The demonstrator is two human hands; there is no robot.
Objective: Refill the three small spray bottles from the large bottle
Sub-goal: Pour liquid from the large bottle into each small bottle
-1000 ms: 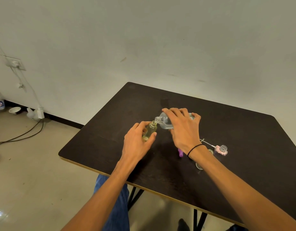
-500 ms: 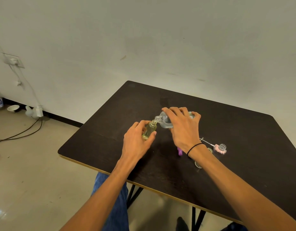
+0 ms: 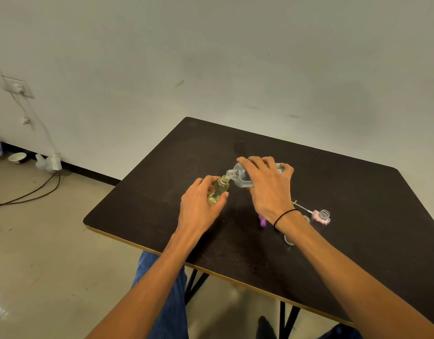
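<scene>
Right now the right hand [image 3: 267, 189] grips the large bottle [image 3: 242, 177], tipped into the yellowish small bottle [image 3: 218, 190] that the left hand [image 3: 201, 206] holds on the table [image 3: 162, 206]. That fill looks underway; the pink bottle [image 3: 321, 216] stands uncapped, seemingly waiting.

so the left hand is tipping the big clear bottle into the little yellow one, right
Not quite: the head view shows the right hand tipping the big clear bottle. The left hand only holds the little yellow bottle below its neck.
</scene>
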